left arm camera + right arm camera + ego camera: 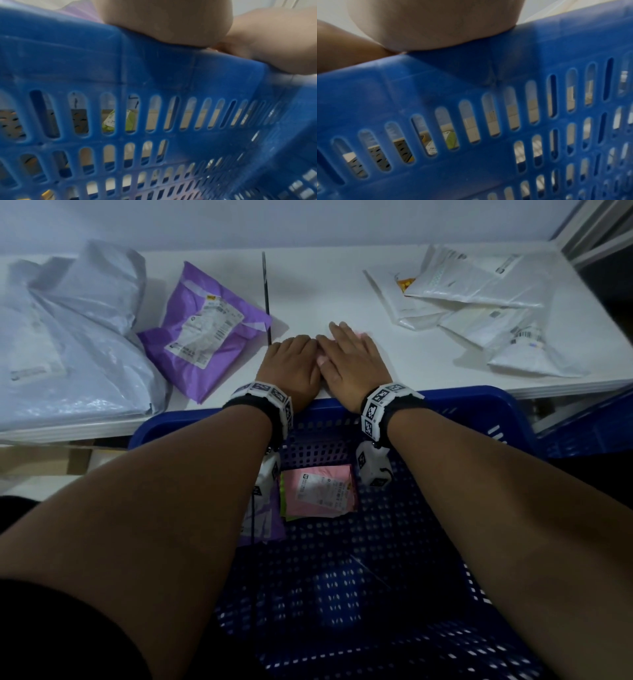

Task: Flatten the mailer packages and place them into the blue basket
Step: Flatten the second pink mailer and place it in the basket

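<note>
Right grip flat; basket: pink mailer

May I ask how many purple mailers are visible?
2: one purple mailer on the table, another in the blue basket, partly behind the left forearm; more may be hidden.

No text was legible: labels on the purple mailer and pink mailer (barcodes included) were blurred.
</note>
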